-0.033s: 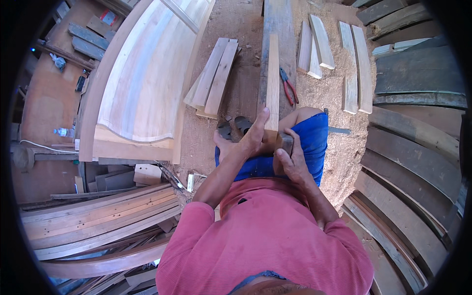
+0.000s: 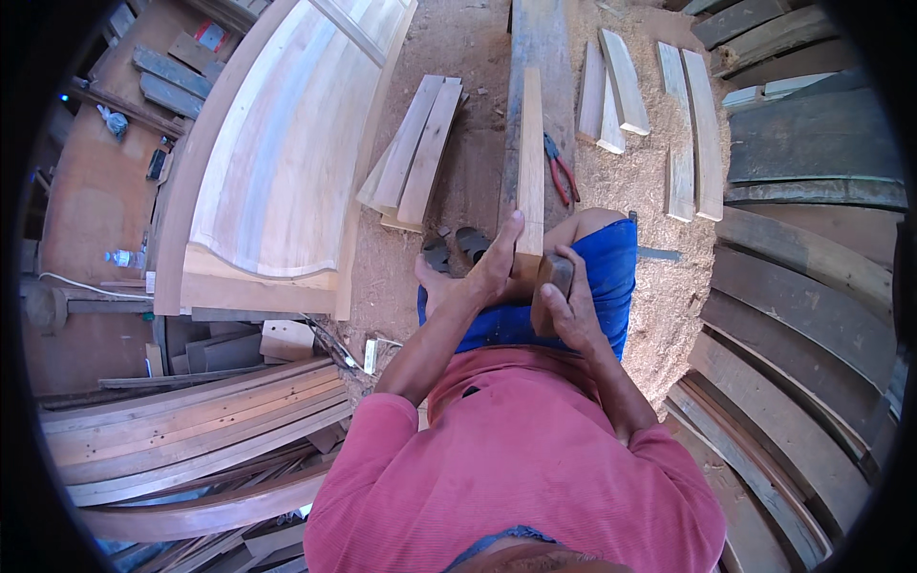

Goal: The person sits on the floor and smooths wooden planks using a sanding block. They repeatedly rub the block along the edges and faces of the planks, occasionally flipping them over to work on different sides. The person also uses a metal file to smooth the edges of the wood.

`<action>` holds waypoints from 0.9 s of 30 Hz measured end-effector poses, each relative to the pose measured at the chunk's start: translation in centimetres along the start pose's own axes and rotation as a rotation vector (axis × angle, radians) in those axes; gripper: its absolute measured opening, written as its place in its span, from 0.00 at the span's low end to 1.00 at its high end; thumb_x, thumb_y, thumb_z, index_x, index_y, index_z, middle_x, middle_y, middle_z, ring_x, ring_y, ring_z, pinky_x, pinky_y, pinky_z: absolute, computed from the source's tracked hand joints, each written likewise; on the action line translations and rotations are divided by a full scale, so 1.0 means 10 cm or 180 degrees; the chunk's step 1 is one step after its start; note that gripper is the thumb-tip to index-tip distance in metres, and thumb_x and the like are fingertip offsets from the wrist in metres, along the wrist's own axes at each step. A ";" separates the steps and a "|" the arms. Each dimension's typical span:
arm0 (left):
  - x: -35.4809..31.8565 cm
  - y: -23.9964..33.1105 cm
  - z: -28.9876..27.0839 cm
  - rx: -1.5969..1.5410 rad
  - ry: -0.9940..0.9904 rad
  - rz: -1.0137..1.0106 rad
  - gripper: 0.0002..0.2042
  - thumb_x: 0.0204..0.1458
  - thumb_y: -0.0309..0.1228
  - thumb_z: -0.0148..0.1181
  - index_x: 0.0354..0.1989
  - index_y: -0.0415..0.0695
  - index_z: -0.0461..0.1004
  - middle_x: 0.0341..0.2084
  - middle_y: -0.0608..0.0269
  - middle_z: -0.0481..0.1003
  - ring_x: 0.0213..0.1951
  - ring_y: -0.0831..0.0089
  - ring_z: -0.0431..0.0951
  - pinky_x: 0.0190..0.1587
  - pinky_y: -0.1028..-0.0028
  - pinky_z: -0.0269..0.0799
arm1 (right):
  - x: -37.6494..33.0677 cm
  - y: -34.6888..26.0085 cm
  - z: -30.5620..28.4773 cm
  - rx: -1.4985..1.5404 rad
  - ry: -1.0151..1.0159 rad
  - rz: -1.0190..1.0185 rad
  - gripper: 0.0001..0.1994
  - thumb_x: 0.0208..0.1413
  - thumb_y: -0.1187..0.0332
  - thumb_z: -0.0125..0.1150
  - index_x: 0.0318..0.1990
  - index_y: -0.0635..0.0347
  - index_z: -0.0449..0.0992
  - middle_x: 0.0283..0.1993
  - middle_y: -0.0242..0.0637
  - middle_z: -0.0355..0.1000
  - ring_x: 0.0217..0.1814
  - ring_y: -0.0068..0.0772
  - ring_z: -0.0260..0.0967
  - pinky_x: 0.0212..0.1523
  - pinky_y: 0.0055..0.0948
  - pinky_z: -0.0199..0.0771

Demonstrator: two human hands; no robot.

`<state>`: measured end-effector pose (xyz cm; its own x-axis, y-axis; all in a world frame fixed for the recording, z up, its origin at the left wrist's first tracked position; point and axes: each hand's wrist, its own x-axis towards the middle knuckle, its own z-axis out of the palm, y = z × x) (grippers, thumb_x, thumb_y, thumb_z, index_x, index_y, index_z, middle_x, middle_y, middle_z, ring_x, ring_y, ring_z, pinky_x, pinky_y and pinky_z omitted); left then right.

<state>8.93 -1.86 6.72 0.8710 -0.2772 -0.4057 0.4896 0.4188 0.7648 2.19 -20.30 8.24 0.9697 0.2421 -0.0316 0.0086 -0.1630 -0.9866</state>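
Observation:
A pale wooden strip [image 2: 531, 172] points away from me, its near end between my hands, above a long weathered plank [image 2: 540, 43]. My left hand [image 2: 495, 260] grips the strip near that end. The thumb lies along its left side, while the fingers underneath are hidden. In my right hand [image 2: 575, 307] is a dark brown wooden block [image 2: 556, 277], held tilted close to the strip's near end, with fingers over its top and right side. I cannot tell whether block and strip touch. Red-handled pliers [image 2: 562, 172] lie on the plank, right of the strip.
A large pale wooden panel [image 2: 277, 162] leans at the left. Short boards are stacked [image 2: 415, 153] left of the plank; more pale boards [image 2: 705, 134] lie on sawdust at the right. Dark curved timbers [image 2: 802, 306] line the right edge. Long planks [image 2: 201, 420] lie at the lower left.
My right hand has turned the brown block, so more of its long side shows now. The left hand and the pale strip look nearly unmoved.

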 end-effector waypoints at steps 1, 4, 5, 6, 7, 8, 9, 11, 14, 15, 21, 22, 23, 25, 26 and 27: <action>-0.04 -0.02 0.01 -0.0029 -0.0137 -0.0059 0.35 0.70 0.59 0.43 0.74 0.45 0.61 0.61 0.59 0.72 0.60 0.69 0.74 0.61 0.66 0.71 | 0.03 0.05 -0.01 0.0135 0.0093 -0.0010 0.36 0.66 0.57 0.62 0.73 0.65 0.55 0.65 0.53 0.65 0.69 0.44 0.64 0.71 0.39 0.62; -0.11 0.06 0.10 -0.0103 -0.0575 0.0162 0.37 0.70 0.57 0.44 0.78 0.44 0.51 0.64 0.59 0.68 0.62 0.70 0.72 0.62 0.68 0.70 | 0.13 0.17 -0.03 0.0400 0.0243 -0.0147 0.35 0.67 0.57 0.61 0.74 0.65 0.55 0.66 0.51 0.65 0.69 0.42 0.63 0.71 0.38 0.62; -0.13 0.08 0.13 -0.0125 -0.0728 0.0303 0.39 0.70 0.56 0.46 0.81 0.44 0.44 0.67 0.59 0.64 0.65 0.69 0.69 0.65 0.68 0.69 | 0.14 0.20 -0.04 0.0464 0.0275 -0.0212 0.35 0.67 0.57 0.60 0.74 0.65 0.55 0.66 0.50 0.65 0.70 0.41 0.63 0.71 0.38 0.62; -0.14 0.07 0.13 -0.0054 -0.0630 0.0170 0.40 0.70 0.55 0.47 0.81 0.42 0.42 0.69 0.57 0.62 0.66 0.68 0.67 0.67 0.68 0.66 | 0.14 0.15 -0.05 0.0357 0.0220 -0.0172 0.34 0.68 0.58 0.59 0.74 0.65 0.55 0.66 0.50 0.65 0.70 0.41 0.63 0.72 0.37 0.61; -0.15 0.06 0.14 0.0018 -0.0535 0.0036 0.41 0.70 0.55 0.47 0.81 0.41 0.40 0.70 0.56 0.60 0.68 0.66 0.66 0.69 0.67 0.64 | 0.13 0.09 -0.07 0.0250 0.0167 -0.0133 0.33 0.68 0.58 0.58 0.74 0.65 0.55 0.66 0.50 0.65 0.70 0.40 0.63 0.72 0.37 0.61; -0.12 0.00 0.11 0.0098 -0.0465 0.0074 0.42 0.71 0.54 0.47 0.81 0.40 0.38 0.72 0.54 0.58 0.69 0.65 0.63 0.70 0.67 0.61 | 0.13 0.03 -0.08 0.0143 0.0117 -0.0096 0.33 0.68 0.59 0.57 0.74 0.65 0.56 0.66 0.49 0.65 0.70 0.40 0.62 0.72 0.36 0.61; -0.07 -0.05 0.09 0.0190 -0.0403 0.0099 0.43 0.71 0.53 0.48 0.81 0.38 0.35 0.73 0.52 0.56 0.71 0.63 0.61 0.72 0.66 0.58 | 0.15 0.02 -0.09 0.0299 0.0183 -0.0135 0.32 0.68 0.60 0.57 0.74 0.65 0.56 0.66 0.48 0.65 0.70 0.39 0.62 0.72 0.36 0.61; -0.02 -0.14 0.01 0.0352 -0.0288 0.0180 0.42 0.71 0.52 0.46 0.81 0.37 0.35 0.74 0.50 0.54 0.73 0.62 0.58 0.73 0.67 0.55 | 0.26 0.02 -0.13 0.0611 0.0318 -0.0215 0.31 0.67 0.62 0.55 0.74 0.64 0.56 0.67 0.47 0.65 0.70 0.38 0.63 0.72 0.36 0.61; 0.13 -0.43 -0.14 0.0606 -0.0153 0.0452 0.41 0.72 0.49 0.44 0.80 0.35 0.35 0.75 0.47 0.51 0.75 0.60 0.54 0.75 0.67 0.50 | 0.37 -0.08 -0.21 0.1487 0.0174 0.0186 0.27 0.67 0.66 0.52 0.71 0.62 0.60 0.61 0.43 0.69 0.62 0.30 0.68 0.65 0.31 0.68; 0.19 -0.54 -0.17 0.0688 -0.0136 0.0550 0.40 0.72 0.49 0.43 0.80 0.35 0.35 0.76 0.46 0.50 0.75 0.60 0.52 0.75 0.67 0.49 | 0.40 -0.10 -0.24 0.1685 0.0107 0.0279 0.26 0.67 0.66 0.52 0.70 0.62 0.61 0.59 0.42 0.70 0.60 0.29 0.69 0.63 0.30 0.70; 0.35 -0.96 -0.39 0.1036 0.0071 0.0984 0.37 0.73 0.44 0.38 0.80 0.31 0.35 0.78 0.40 0.45 0.79 0.56 0.43 0.78 0.67 0.40 | 0.50 0.20 0.05 0.0562 0.0270 0.0336 0.22 0.70 0.63 0.58 0.64 0.63 0.65 0.53 0.41 0.72 0.55 0.27 0.70 0.57 0.29 0.73; 0.36 -0.99 -0.41 0.1058 0.0096 0.1019 0.37 0.73 0.43 0.38 0.80 0.30 0.35 0.79 0.39 0.44 0.80 0.55 0.42 0.79 0.67 0.38 | 0.48 0.22 0.12 0.0513 0.0357 0.0260 0.22 0.70 0.62 0.59 0.64 0.64 0.65 0.52 0.42 0.72 0.55 0.27 0.71 0.57 0.29 0.73; 0.36 -1.02 -0.43 0.1066 0.0124 0.1023 0.36 0.73 0.43 0.37 0.79 0.30 0.35 0.79 0.38 0.43 0.81 0.55 0.40 0.79 0.67 0.37 | 0.47 0.24 0.16 0.0316 0.0424 0.0247 0.22 0.70 0.61 0.59 0.63 0.65 0.65 0.52 0.44 0.73 0.55 0.30 0.71 0.57 0.31 0.73; 0.33 -1.02 -0.45 0.1099 0.0192 0.1087 0.35 0.73 0.40 0.37 0.79 0.30 0.35 0.79 0.37 0.44 0.80 0.54 0.42 0.79 0.67 0.38 | 0.47 0.16 0.23 -0.0064 0.0569 0.0220 0.23 0.69 0.59 0.59 0.63 0.67 0.66 0.52 0.48 0.73 0.54 0.36 0.73 0.57 0.34 0.74; 0.31 -1.03 -0.46 0.1116 0.0223 0.1118 0.35 0.73 0.39 0.36 0.79 0.30 0.35 0.78 0.36 0.45 0.80 0.54 0.43 0.79 0.67 0.39 | 0.52 0.23 0.23 -0.0301 0.0625 0.0065 0.24 0.69 0.58 0.59 0.62 0.67 0.66 0.52 0.50 0.73 0.55 0.40 0.74 0.57 0.36 0.73; 0.29 -1.03 -0.45 0.1100 0.0188 0.1063 0.35 0.73 0.39 0.37 0.79 0.30 0.35 0.78 0.36 0.46 0.80 0.53 0.45 0.78 0.66 0.41 | 0.63 0.30 0.20 -0.0538 0.0689 -0.0101 0.24 0.69 0.57 0.60 0.62 0.68 0.66 0.52 0.53 0.73 0.55 0.44 0.74 0.57 0.38 0.73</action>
<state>6.60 -3.09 -4.54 0.9839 -0.1228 -0.1297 0.1488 0.1620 0.9755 7.82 -17.32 4.72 0.9977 0.0425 0.0519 0.0628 -0.3204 -0.9452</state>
